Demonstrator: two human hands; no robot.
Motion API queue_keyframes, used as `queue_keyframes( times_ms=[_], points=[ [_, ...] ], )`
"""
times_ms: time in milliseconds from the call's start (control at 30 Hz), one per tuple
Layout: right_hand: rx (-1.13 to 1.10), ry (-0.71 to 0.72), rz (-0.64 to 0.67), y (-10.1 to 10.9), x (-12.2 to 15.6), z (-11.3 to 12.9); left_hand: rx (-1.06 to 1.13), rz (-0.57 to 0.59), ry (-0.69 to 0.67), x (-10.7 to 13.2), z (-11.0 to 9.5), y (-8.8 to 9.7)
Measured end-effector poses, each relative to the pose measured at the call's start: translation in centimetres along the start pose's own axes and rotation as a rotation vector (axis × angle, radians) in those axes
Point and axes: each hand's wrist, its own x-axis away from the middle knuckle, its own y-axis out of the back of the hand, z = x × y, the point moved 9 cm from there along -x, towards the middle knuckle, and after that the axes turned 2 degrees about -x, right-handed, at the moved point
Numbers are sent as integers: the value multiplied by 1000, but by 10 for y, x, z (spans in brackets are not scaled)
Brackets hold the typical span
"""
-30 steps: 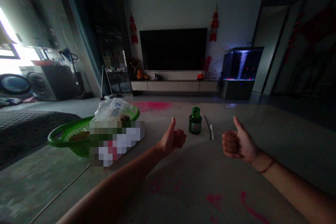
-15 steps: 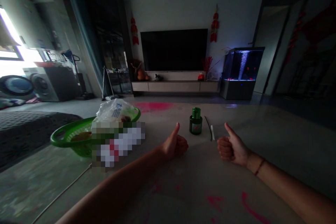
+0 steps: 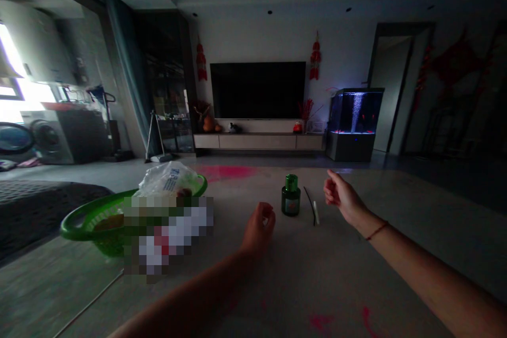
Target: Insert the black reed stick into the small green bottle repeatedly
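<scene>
Left hand (image 3: 259, 227) loosely curled, empty — right hand (image 3: 344, 199) half-curled, seemingly empty; green bottle (image 3: 290, 202) upright between — careless sideways bump could topple it.

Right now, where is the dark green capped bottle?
The green bottle stands upright in the head view, between the bare left hand and right hand, just left of a thin black stick.

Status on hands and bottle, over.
Left hand, right hand: nothing visibly held. Green bottle upright, untouched. Black strip, white stick between bottle and right hand.
</scene>
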Motion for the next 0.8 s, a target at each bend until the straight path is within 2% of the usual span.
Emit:
queue_keyframes(
  times_ms=[67,200,333,433,567,633,733,800],
  points=[
    [115,60,-114,-1,-14,9,-26,-28,-18,-1,-1,4],
    [336,204,-101,-30,-33,15,-39,-48,-9,-3,-2,8],
    [438,230,-127,-49,-42,-11,-29,-61,14,-3,-2,10],
    [465,197,-121,-51,-45,-36,-20,-52,20,-4,-2,9],
    [459,139,-72,-46,-43,-56,-15,-50,21,-4,-1,9],
    [434,87,22,-49,-42,-61,-11,-55,22,-4,0,9],
    [455,93,157,-57,-40,-58,-11,-48,30,-3,1,8],
    [541,138,189,-61,-41,-52,-21,-42,37,-3,1,8]
  ],
)
